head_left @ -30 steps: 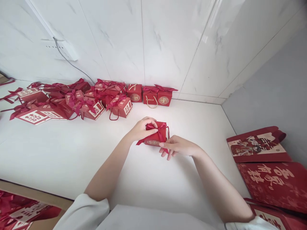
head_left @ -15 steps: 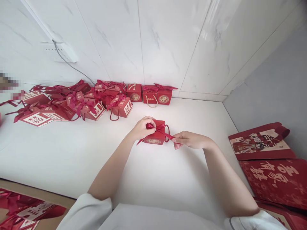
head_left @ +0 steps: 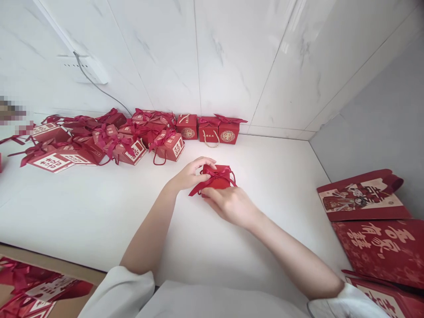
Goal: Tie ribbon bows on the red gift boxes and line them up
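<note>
A small red gift box (head_left: pixel 222 183) with cord handles stands on the white table in front of me. Across its top lies a tied red ribbon (head_left: pixel 217 174), one tail trailing off to the left. My left hand (head_left: pixel 190 175) grips the box from its left, fingers over the back edge and thumb by the bow. My right hand (head_left: pixel 232 203) is closed across the box's front, its fingertips at the lower left corner close to the ribbon tail. Whatever lies between those fingers is hidden, and the hand covers most of the front face.
Several ribboned red boxes (head_left: pixel 132 152) crowd the table's back left, and more boxes (head_left: pixel 208 131) line the wall. Large red gift bags (head_left: pixel 377 243) lie at the right edge. A carton (head_left: pixel 66 267) of red items stands lower left. A cable (head_left: pixel 102 92) hangs from a socket.
My right hand has let go of the right ribbon tail and moved left to the box's front. My left hand stays at the box, its fingers a little more spread.
</note>
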The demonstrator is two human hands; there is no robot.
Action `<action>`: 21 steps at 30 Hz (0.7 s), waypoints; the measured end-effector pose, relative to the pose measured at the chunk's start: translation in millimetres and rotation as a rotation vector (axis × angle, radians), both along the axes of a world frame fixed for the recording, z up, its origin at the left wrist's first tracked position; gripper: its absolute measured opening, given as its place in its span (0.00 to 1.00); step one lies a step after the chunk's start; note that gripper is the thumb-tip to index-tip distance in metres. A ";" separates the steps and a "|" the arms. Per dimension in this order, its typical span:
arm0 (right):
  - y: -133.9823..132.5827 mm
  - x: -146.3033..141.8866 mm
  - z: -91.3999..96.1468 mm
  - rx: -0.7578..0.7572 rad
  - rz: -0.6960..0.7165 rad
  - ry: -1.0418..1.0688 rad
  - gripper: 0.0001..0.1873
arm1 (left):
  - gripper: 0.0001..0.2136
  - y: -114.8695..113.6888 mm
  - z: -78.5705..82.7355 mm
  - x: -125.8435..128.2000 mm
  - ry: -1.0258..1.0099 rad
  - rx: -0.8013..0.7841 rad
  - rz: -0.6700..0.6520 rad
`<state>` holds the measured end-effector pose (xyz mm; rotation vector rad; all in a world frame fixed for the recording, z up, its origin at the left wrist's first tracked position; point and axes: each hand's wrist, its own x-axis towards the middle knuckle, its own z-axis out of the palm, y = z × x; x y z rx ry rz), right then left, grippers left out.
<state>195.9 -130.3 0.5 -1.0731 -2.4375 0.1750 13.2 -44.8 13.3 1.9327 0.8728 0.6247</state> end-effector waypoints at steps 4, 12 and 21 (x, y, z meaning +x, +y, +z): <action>0.4 -32.0 -24.0 0.144 -0.067 -0.183 0.15 | 0.05 -1.5 -8.2 9.1 0.020 0.002 0.037; 9.6 -31.7 -40.8 0.083 -0.029 -0.040 0.17 | 0.06 2.3 -21.4 14.6 0.019 0.029 0.090; 12.8 -24.1 -48.6 -0.037 0.045 0.163 0.18 | 0.04 4.1 -25.5 16.6 0.033 -0.004 0.111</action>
